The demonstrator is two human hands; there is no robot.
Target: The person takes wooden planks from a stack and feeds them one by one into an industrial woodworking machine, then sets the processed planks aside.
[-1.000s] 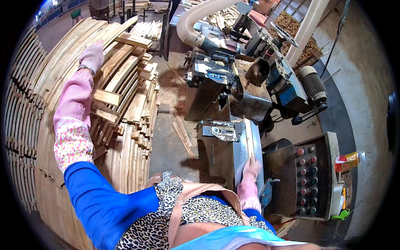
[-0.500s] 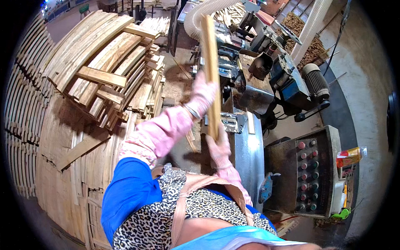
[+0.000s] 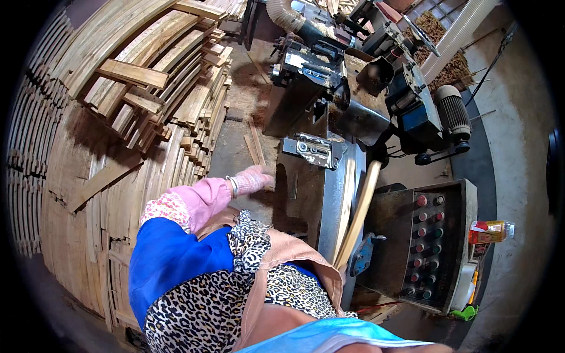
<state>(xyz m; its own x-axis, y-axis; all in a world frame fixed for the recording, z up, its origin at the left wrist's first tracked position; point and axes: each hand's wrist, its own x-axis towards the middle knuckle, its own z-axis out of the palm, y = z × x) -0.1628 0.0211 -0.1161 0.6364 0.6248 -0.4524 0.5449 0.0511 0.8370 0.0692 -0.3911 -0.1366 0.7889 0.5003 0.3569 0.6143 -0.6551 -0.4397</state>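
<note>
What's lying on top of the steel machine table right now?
A long wooden strip lies lengthwise on the steel machine table. Its near end is hidden behind the person's clothing, and the right hand is not visible.

The steel machine bench [image 3: 329, 194] runs from near to far at the middle. A long pale wooden strip [image 3: 358, 215] lies lengthwise along its right edge, and a metal clamp plate [image 3: 312, 150] sits at its far end. Offcut slats [image 3: 254, 141] lie on the dusty floor [image 3: 235, 147] left of it.
</note>
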